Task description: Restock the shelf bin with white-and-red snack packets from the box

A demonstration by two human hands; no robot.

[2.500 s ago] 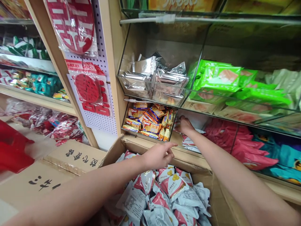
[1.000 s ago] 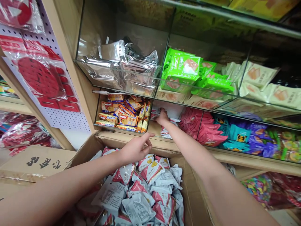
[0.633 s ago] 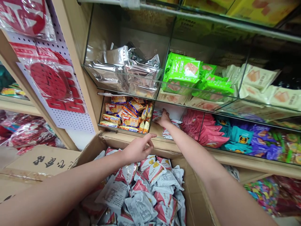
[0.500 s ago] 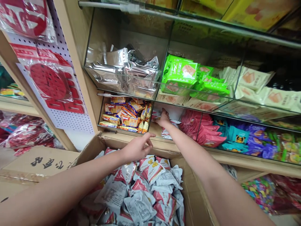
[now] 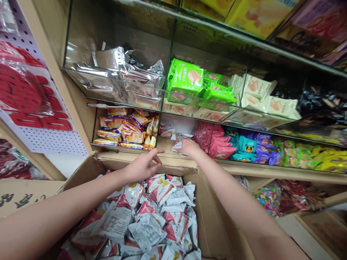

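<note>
My right hand [image 5: 189, 147] is inside a low shelf compartment, its fingers curled down over a small red-and-white snack packet [image 5: 177, 145]. The fingertips are partly hidden. Two or so similar packets [image 5: 166, 131] lie further back on the left of that compartment. My left hand [image 5: 145, 164] hovers over the far edge of a cardboard box [image 5: 210, 213], fingers apart and slightly bent, with nothing in it. Inside the box lies a heap of white-and-red snack packets [image 5: 148, 229].
Orange-wrapped snacks [image 5: 132, 131] fill the compartment to the left, pink packets [image 5: 214, 139] the right side. Above, a clear-fronted shelf carries silver packets [image 5: 114, 79] and green packets [image 5: 187, 79]. Another cardboard box [image 5: 29, 191] with handwriting stands at the left.
My right hand has come from the back of the compartment toward its front, uncovering packets at the back left. The view has shifted right. My left hand remains over the box edge.
</note>
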